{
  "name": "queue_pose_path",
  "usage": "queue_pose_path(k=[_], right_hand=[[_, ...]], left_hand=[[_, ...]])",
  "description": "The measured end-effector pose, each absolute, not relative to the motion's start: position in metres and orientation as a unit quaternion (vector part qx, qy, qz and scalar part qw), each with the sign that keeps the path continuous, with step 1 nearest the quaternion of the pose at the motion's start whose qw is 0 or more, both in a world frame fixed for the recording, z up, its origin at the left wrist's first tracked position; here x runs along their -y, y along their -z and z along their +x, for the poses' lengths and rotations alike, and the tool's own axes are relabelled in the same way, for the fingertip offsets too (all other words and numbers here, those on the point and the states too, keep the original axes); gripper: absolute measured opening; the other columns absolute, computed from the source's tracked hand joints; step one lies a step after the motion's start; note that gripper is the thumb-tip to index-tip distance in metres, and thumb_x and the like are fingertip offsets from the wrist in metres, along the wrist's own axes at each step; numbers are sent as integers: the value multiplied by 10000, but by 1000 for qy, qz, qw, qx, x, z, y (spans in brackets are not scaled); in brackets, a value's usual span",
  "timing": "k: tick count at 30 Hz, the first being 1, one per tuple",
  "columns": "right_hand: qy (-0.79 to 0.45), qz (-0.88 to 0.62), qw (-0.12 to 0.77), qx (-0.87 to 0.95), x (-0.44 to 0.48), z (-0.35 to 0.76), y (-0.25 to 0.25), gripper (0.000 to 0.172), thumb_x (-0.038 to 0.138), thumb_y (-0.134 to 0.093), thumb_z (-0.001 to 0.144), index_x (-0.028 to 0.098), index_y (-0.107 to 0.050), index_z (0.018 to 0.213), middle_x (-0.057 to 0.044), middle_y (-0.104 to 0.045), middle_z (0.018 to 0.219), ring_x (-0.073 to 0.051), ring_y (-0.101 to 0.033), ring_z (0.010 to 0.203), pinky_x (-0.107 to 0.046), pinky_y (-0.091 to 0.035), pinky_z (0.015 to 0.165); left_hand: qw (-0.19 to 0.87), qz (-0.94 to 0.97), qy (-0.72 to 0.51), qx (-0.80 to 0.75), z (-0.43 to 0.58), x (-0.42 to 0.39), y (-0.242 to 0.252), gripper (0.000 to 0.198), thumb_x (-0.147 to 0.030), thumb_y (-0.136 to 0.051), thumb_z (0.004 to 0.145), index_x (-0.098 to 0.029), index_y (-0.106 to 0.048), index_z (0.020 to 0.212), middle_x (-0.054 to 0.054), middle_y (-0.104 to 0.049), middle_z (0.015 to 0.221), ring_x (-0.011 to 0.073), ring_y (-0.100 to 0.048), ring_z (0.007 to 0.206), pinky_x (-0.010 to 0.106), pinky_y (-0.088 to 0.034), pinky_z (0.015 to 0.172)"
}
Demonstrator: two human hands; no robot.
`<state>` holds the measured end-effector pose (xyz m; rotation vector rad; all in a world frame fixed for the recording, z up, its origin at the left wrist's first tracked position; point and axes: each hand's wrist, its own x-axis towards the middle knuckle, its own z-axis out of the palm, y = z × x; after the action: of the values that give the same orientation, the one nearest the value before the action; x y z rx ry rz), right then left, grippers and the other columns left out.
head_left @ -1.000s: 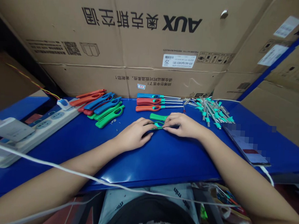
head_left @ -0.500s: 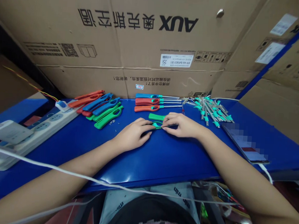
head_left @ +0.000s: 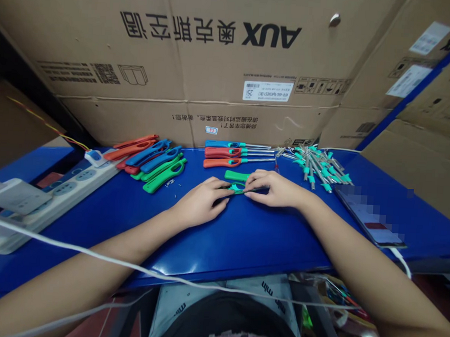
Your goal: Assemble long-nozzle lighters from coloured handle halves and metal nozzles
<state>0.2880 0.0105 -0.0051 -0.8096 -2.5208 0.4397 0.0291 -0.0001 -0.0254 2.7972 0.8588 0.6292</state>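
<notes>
My left hand [head_left: 200, 202] and my right hand [head_left: 275, 188] meet at the middle of the blue table [head_left: 243, 241], both pinched on a green-handled tool [head_left: 236, 177] with a teal collar between them. The left fingers press the handle end down; the right fingers grip the metal shaft end. Just behind lie three finished tools [head_left: 226, 154] with blue, red and orange handles and metal shafts pointing right.
A pile of loose handles [head_left: 149, 159] in orange, blue and green lies at left. Several metal shafts with teal collars [head_left: 320, 166] lie at right. A phone [head_left: 370, 215] rests at the right, a power strip [head_left: 56, 188] at the left. Cardboard boxes [head_left: 216, 61] wall the back.
Both hands stay on the green tool with only slight finger shifts; the view moved a little.
</notes>
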Motion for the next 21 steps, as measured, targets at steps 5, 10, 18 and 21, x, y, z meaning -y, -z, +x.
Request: queue_pose_path(k=[5, 10, 18, 21], right_hand=[[-177, -294, 234, 909, -10, 288, 4, 172, 225, -633, 890, 195, -769, 992, -73, -741, 986, -197, -660, 918, -383, -530, 879], [-176, -297, 228, 910, -9, 288, 2, 179, 232, -622, 897, 189, -769, 991, -77, -745, 981, -203, -655, 921, -395, -528, 887], [-187, -307, 208, 910, -8, 288, 0, 188, 260, -614, 907, 197, -779, 970, -75, -736, 993, -204, -646, 941, -387, -516, 907], [-199, -308, 209, 906, -9, 289, 0, 191, 268, -620, 905, 204, -778, 992, -73, -735, 1009, -202, -652, 947, -382, -518, 911]], left_hand=[[73, 932, -210, -287, 28, -3, 27, 361, -152, -463, 966, -225, -689, 1238, 112, -659, 1249, 248, -580, 1152, 428, -500, 1010], [60, 932, -217, -284, 29, -1, 30, 341, -158, -476, 970, -222, -704, 1216, 114, -673, 1201, 242, -590, 1086, 421, -508, 977], [54, 929, -214, -297, 34, 7, 30, 336, -164, -497, 968, -207, -697, 1234, 125, -685, 1162, 248, -582, 1036, 419, -508, 947], [59, 928, -216, -297, 33, 6, 30, 340, -160, -498, 966, -209, -699, 1236, 128, -685, 1171, 253, -582, 1042, 427, -504, 952]])
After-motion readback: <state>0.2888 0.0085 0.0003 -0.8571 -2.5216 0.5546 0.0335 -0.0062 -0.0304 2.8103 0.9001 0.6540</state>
